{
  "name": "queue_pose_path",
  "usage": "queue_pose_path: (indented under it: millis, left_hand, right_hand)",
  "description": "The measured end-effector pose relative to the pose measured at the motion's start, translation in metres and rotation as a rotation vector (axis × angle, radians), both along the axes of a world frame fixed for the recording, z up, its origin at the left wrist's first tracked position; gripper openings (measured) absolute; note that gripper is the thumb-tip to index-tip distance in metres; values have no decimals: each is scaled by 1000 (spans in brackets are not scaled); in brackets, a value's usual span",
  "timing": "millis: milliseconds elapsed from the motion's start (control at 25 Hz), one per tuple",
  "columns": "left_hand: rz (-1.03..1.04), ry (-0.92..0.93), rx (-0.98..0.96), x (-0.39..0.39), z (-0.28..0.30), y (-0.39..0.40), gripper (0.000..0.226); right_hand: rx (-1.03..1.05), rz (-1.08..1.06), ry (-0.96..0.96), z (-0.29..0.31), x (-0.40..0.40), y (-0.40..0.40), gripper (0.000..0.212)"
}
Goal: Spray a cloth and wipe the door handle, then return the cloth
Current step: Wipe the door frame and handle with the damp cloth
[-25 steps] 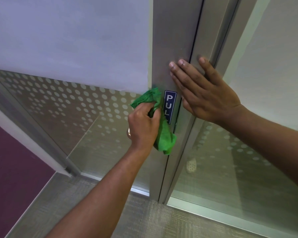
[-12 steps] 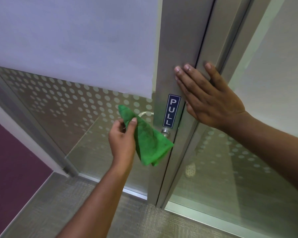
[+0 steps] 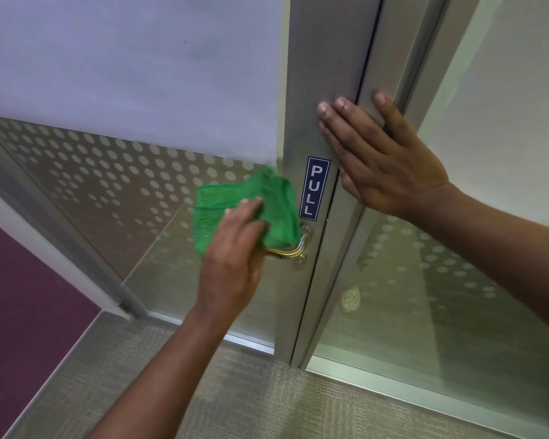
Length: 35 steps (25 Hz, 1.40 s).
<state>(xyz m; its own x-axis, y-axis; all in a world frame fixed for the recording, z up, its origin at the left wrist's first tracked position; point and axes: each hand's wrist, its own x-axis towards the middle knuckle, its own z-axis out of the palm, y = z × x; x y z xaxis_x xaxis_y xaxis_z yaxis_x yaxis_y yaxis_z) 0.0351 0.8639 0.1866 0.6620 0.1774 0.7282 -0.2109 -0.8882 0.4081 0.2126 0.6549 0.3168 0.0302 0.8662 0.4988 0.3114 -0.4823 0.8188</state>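
A green cloth (image 3: pixel 276 207) lies draped over the top of the metal lever door handle (image 3: pixel 293 250) on a glass door's aluminium stile. My left hand (image 3: pixel 232 264) presses the cloth down on the handle, fingers spread across it; the handle's outer part is hidden under cloth and hand. My right hand (image 3: pixel 384 163) rests flat, fingers apart, against the stile and door frame (image 3: pixel 317 90), above and right of the handle. It holds nothing.
A blue PULL sign (image 3: pixel 314 188) is stuck on the stile just above the handle. The door's glass has a frosted upper band and dot pattern (image 3: pixel 124 172). Grey carpet (image 3: pixel 267 400) covers the floor; a purple wall panel (image 3: pixel 23 296) is at the left.
My left hand pulled the cloth away from the handle to the left, then brought it back and laid it over the handle. The right hand stayed flat on the frame.
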Motion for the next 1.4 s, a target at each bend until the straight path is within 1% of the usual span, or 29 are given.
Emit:
queue_pose_path:
  millis: [40,80,120,160,200,280,320,400,480,560,600,800,880,920,1000,1080,1160,1240,1400]
  left_hand:
    - [-45,124,169,4,-17,-4,22]
    - [-80,244,300,4,-32,-7,20]
    - [-102,338,380,2,-45,-8,20]
    - [-118,394,407,1,-52,-8,26]
    - [-131,408,397,2,-52,-6,33]
    - [-152,361,387,14,-45,-1,41]
    - [-151,334,439,24,-41,1,44]
    - [-123,321,616,43,-38,2,51]
    - [-103,292,756,54,-44,-5,47]
    - [-88,221,817,58,-50,-11,39]
    - [-79,185,832,58,-52,-12,40]
    - [-92,83,824,53,-64,3,50]
    - [-72,67,774,50,-72,21,43]
    - [-41,49,705,48,-78,29,39]
    - [39,47,504,43,-90,36,45]
    - [93,77,289,38,-99,25,47]
    - [147,105,165,34,-103,6,44]
    - [160,111,195,35,-100,-9,41]
    - [118,74,391,45,-91,-18,38]
  right_hand:
    - [4,5,7,0,0,0,67]
    - [10,10,18,0,-1,0,67]
    - [14,13,31,0,-1,0,67]
    - [17,13,37,-1,-2,1,67]
    - [15,9,31,-1,-2,1,67]
    - [2,-6,5,-1,-2,0,68]
    - [-2,-9,-1,0,-2,0,68]
    - [3,-3,-8,0,-2,-1,68]
    - [11,2,-15,-1,-2,0,67]
    - [5,-4,-18,-1,-1,0,68]
    - [3,-4,-18,-1,0,0,68]
    - [-2,-4,-1,-3,0,-1,68]
    - [5,-6,-3,-3,0,-1,68]
    - [9,-4,-2,-3,0,0,67]
    - [6,-1,-1,-3,0,1,67]
    - [-6,-15,-3,-3,1,-1,67]
    - [-20,-10,18,-3,2,-2,67]
    - [-60,17,32,-3,3,-2,67]
    - [-190,94,41,-5,5,0,65]
